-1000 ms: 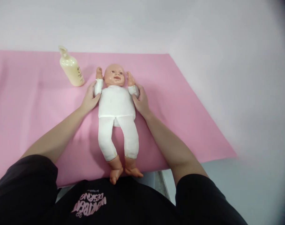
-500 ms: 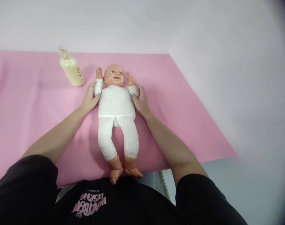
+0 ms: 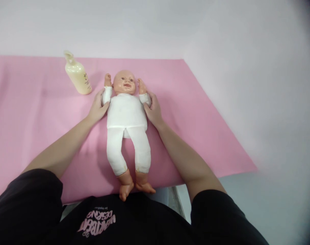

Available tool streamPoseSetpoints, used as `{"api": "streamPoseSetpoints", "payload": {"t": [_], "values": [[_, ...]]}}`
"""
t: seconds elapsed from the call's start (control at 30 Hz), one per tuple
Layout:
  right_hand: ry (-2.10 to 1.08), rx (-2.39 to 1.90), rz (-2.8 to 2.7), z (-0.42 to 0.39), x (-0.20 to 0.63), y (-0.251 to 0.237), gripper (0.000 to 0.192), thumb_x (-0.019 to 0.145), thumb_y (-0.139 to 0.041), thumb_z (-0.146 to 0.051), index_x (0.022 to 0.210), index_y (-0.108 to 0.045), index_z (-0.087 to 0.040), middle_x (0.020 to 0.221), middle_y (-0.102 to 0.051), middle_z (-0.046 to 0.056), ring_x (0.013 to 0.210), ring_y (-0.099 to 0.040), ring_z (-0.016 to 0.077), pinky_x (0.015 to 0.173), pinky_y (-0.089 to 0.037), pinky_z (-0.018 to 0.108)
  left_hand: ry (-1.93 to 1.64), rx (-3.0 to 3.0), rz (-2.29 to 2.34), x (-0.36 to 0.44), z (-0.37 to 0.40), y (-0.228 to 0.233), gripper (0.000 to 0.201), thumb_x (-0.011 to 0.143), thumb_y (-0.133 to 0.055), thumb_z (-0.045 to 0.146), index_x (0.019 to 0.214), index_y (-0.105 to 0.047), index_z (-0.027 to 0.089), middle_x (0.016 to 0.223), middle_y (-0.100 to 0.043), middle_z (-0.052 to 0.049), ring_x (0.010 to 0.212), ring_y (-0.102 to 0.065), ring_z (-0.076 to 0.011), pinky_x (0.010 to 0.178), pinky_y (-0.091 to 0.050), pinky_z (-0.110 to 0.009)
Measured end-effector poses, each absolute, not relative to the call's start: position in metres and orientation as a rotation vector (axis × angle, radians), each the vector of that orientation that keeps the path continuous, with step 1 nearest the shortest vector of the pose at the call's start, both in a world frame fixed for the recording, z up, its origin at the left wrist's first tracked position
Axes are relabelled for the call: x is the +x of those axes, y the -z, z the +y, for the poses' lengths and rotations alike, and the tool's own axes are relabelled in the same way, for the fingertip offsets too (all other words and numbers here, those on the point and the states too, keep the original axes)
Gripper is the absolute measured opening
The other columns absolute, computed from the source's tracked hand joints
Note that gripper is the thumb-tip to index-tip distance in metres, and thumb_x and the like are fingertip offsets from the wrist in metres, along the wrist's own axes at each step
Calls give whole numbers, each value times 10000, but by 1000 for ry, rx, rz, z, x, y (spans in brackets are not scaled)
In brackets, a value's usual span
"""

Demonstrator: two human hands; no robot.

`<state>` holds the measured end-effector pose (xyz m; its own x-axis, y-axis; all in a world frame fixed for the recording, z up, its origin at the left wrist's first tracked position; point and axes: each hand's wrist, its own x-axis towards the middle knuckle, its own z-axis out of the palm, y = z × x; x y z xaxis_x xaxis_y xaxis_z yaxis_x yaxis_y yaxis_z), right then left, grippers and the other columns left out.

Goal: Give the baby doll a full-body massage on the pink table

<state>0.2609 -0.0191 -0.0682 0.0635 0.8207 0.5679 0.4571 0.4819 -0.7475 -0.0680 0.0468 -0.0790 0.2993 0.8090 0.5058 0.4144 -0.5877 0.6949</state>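
Note:
A baby doll (image 3: 126, 110) with a white cloth body and plastic head, hands and feet lies on its back, head away from me, feet toward my body. Both its arms are bent upward beside its head. My left hand (image 3: 97, 108) is closed round the doll's upper arm on the left, thumb on the near side. On the other side, my right hand (image 3: 153, 109) grips the doll's other arm in the same way. Some of my fingers are hidden behind the doll's sleeves.
A pump bottle (image 3: 78, 77) of pale yellow liquid stands to the left of the doll's head. Pink cloth (image 3: 195, 136) covers the table, whose right edge slants toward me. A pale wall (image 3: 134, 27) rises behind it. The doll's feet overhang the front edge.

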Motion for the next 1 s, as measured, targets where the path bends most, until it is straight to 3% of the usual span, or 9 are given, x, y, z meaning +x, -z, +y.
{"api": "streamPoseSetpoints", "payload": {"t": [0.67, 1.0], "values": [[-343, -1136, -1607, -21, 259, 66, 484, 945, -639, -430, 1399, -528, -305, 1411, -650, 90, 1331, -600, 286, 1199, -465, 578, -1228, 2148, 1110, -66, 43, 75, 858, 931, -610, 722, 1584, -357, 226, 1641, -426, -191, 1543, -415, -352, 1313, -299, -546], [-465, -1141, -1481, -16, 265, 74, 580, 925, -668, -472, 1440, -458, -307, 1471, -593, 106, 1363, -587, 279, 1185, -485, 553, -1218, 2113, 1133, -66, 45, 78, 837, 944, -623, 677, 1587, -353, 214, 1631, -438, -189, 1529, -434, -343, 1298, -324, -551]]}}
